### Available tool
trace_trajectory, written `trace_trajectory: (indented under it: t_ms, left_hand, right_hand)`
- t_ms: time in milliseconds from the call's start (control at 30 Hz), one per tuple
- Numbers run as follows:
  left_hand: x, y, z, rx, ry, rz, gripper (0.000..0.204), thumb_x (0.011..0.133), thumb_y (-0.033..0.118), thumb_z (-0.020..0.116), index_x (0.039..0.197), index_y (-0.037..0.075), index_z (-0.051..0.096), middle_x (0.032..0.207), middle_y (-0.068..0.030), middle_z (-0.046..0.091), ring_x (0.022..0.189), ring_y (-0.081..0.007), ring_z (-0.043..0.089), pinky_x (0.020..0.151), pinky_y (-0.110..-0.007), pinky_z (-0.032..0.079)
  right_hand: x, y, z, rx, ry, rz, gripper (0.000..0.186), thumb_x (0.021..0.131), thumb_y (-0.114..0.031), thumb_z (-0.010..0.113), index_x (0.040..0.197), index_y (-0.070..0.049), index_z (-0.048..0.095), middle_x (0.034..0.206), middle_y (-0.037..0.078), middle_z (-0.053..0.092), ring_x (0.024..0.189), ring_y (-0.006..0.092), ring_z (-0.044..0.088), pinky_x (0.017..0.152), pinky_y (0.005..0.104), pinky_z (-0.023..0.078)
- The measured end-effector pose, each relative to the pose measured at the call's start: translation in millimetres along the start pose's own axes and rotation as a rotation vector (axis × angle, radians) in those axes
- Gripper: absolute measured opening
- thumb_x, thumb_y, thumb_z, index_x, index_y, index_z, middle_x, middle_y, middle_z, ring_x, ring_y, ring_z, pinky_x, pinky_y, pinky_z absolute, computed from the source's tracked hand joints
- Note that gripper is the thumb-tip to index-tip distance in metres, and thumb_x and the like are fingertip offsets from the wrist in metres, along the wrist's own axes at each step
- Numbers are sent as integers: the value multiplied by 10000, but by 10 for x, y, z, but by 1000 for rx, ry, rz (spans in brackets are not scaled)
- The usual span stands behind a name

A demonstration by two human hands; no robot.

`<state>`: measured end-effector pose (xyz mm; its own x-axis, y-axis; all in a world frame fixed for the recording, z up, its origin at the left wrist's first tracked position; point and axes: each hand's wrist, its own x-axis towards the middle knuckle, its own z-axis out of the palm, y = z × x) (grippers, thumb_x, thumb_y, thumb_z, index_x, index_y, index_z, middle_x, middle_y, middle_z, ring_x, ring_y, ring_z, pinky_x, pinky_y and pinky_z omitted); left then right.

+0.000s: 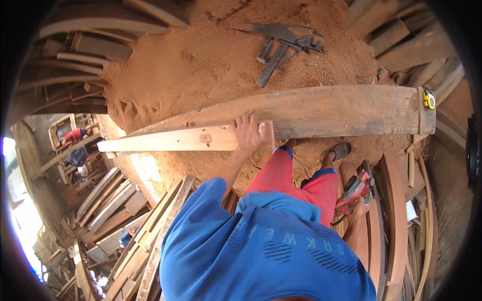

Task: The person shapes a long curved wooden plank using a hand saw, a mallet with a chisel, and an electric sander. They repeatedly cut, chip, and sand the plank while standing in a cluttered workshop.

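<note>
My left hand (249, 132) grips a pale planed board (175, 140) near its right end, with the fingers reaching over the far edge. The board has a small knot-like mark on its face and lies along the near side of a long, thick brown plank (331, 111). Low at my right side, my right hand (358, 209) is closed around the handle of a red and grey electric planer (351, 193). The planer hangs beside my right leg, above stacked timber. Whether it is running cannot be told.
Beyond the plank, a hammer (273, 64) and other metal tools lie on sawdust (201, 55). A yellow tape measure (429, 100) sits at the plank's right end. Curved timbers (394, 215) crowd my right, with more wood at left. People (75, 135) work far left.
</note>
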<state>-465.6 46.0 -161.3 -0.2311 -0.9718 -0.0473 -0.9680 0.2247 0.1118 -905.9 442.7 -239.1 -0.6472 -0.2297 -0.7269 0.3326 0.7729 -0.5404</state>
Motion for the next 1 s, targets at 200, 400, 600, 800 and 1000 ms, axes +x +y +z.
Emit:
trace_trajectory:
  t_ms: [200, 400, 600, 800, 1000]
  left_hand:
    - [86, 14, -281, -187, -62, -59, 575, 858, 394, 546, 1295, 20, 543, 1319, -202, 503, 1194, -365, 440, 994, -544, 305]
    - [-85, -89, -67, -281, 4, -126, 732, 864, 419, 615, 1440, 17, 408, 1498, -281, 323, 1358, -449, 315, 1115, -612, 188]
    - [-477, -706, -339, -244, 161, -898, 1031, 789, 493, 737, 1551, 64, 191, 1608, -313, 32, 1471, -501, 108, 1155, -643, 94]
    - [-1096, -1412, -517, -360, 148, -1586, 1004, 794, 490, 751, 1527, 51, 224, 1582, -317, 169, 1452, -478, 202, 1176, -578, 150]
    - [-2085, -1236, 30, -547, 255, -1573, 706, 851, 421, 678, 1387, 3, 485, 1518, -310, 329, 1423, -432, 297, 1173, -530, 208]
  right_hand:
    - [-1357, -1827, 403, 249, -100, -143, 136, 886, -55, 618, 1005, -70, 555, 705, 0, 562, 566, 82, 543, 507, 232, 448]
    - [-1476, -3031, 1304, -114, -435, -428, 152, 918, -146, 638, 1014, -52, 567, 728, 3, 566, 569, 81, 528, 485, 253, 433]
    - [-1906, -3819, 2611, -570, -829, -759, 362, 967, -381, 598, 826, -48, 573, 630, -4, 549, 532, 79, 512, 482, 269, 396]
    - [-2640, -4062, 3557, -892, -1239, -771, 416, 968, -414, 570, 1047, -8, 610, 713, 18, 586, 609, 98, 556, 556, 283, 467]
    - [-3031, -3677, 4059, -1016, -1487, -754, 424, 966, -387, 545, 1114, 6, 604, 752, 36, 604, 642, 114, 587, 576, 305, 484]
